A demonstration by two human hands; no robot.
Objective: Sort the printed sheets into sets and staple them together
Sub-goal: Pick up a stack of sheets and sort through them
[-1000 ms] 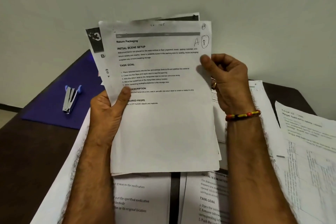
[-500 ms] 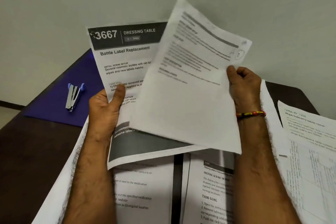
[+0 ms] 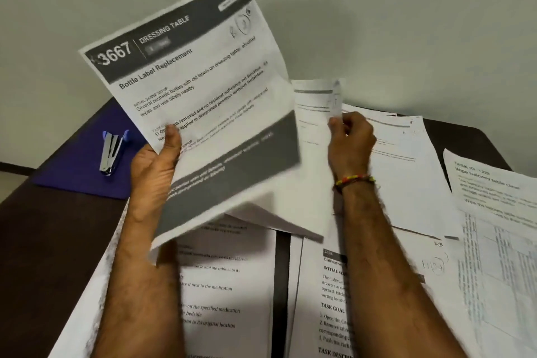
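The right hand [image 3: 350,139] pinches a single sheet [image 3: 315,107] by its upper right corner, thumb and fingers curled on the paper, and carries it low over the piles [image 3: 406,171] spread on the right side of the worktop [image 3: 43,235]. Everything now turns on which pile lies beneath that sheet: the nearest stack sits directly under and just beyond the right hand, its long axis running away from the person, while another pile with a table printed on it lies further right, well apart. The sheet hangs roughly upright and blurred, so its heading cannot be read. The left hand [image 3: 154,166] grips the remaining bundle [image 3: 197,102] by its lower left edge, thumb on the front, tilted so its top leans to the right; the front page reads "3667 Dressing Table, Bottle Label Replacement". That bundle stands up and to the left of the right hand, with the two papers overlapping in view, though whether they touch cannot be told. More printed pages [image 3: 226,293] lie flat under both forearms. The stapler [image 3: 109,154] rests on a blue folder [image 3: 75,171] just left of the left hand, which is the nearer to it. Sorting looks to be midway, with stapling not yet begun.
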